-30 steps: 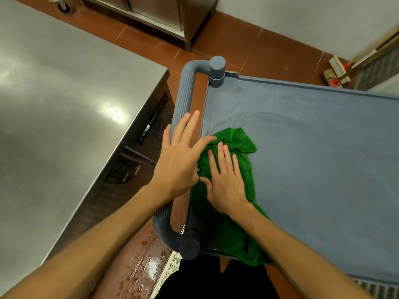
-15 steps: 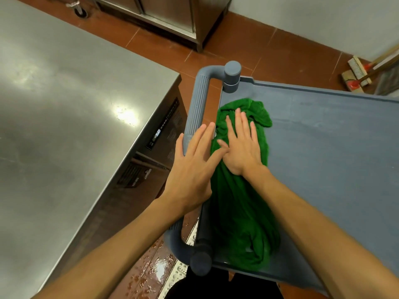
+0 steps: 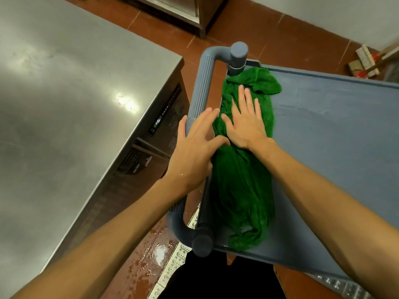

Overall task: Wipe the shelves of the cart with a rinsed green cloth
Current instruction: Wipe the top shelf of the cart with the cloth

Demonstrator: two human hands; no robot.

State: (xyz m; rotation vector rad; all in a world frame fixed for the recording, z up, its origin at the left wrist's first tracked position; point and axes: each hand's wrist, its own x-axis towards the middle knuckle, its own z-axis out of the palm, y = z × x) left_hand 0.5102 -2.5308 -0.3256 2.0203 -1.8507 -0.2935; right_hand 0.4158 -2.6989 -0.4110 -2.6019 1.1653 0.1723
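Note:
The green cloth [image 3: 241, 186] lies stretched along the left edge of the grey cart's top shelf [image 3: 336, 134], from the far corner post to the near edge. My right hand [image 3: 245, 121] presses flat on the cloth's far part, fingers spread. My left hand [image 3: 194, 149] rests with fingers apart over the cart's ribbed grey handle [image 3: 199, 93], its thumb touching the cloth. Neither hand grips anything.
A stainless steel counter [image 3: 71, 117] stands close on the left, with a control panel on its side. The red tiled floor [image 3: 151, 255] below the handle is wet. Brushes [image 3: 364, 61] lie on the floor at the far right, by the wall.
My right hand has pushed the cloth away from me along the shelf's left edge, up to the far corner post. My left hand stayed by the handle.

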